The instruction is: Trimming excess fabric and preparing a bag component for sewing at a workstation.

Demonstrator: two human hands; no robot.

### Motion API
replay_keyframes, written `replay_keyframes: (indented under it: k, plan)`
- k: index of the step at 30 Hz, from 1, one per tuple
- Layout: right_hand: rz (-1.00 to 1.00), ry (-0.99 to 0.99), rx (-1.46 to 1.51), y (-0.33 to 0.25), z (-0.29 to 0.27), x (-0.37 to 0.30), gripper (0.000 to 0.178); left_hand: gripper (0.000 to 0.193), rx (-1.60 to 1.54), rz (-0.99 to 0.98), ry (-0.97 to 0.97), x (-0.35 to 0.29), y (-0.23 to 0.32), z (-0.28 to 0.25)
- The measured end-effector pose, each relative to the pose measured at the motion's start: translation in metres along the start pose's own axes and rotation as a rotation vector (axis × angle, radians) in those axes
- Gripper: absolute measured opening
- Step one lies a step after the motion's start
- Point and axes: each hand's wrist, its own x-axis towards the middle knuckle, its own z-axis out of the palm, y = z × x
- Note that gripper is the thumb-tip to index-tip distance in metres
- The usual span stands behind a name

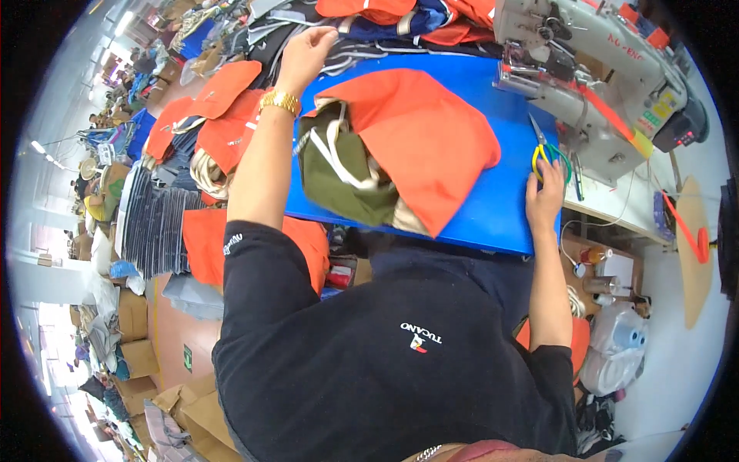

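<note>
On the blue tabletop before me lies a sewn cloth piece, orange outside, with an olive-green part and white cords showing at its left. My left hand is raised beyond its far left corner, wrist wearing a gold watch. Its fingers are pinched together near pale edging; whatever may be between them is too small to make out. At the table's right side my right hand has its fingers on the handles of a pair of scissors, one loop yellow and one green. The blades point away from me.
A sewing machine stands at the far right. Orange and dark fabric is heaped along the back edge. To the left are stacked dark panels and more orange pieces. Plastic-wrapped spools sit low at the right.
</note>
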Motion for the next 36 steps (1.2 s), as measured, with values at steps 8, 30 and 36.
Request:
replay_keyframes:
  k: [8,30,36]
  plan:
    - [0.095,-0.019,0.176,-0.016,-0.009,0.001,0.035,0.039,0.229,-0.266,-0.257,-0.154,0.055,0.026]
    - [-0.05,-0.852,0.417,-0.151,0.058,0.06,0.034,0.065,-0.145,0.147,-0.578,-0.273,0.084,0.095]
    - [0.258,-0.592,0.761,-0.128,0.005,0.039,0.029,0.073,-0.053,0.216,-0.282,-0.197,0.09,0.079]
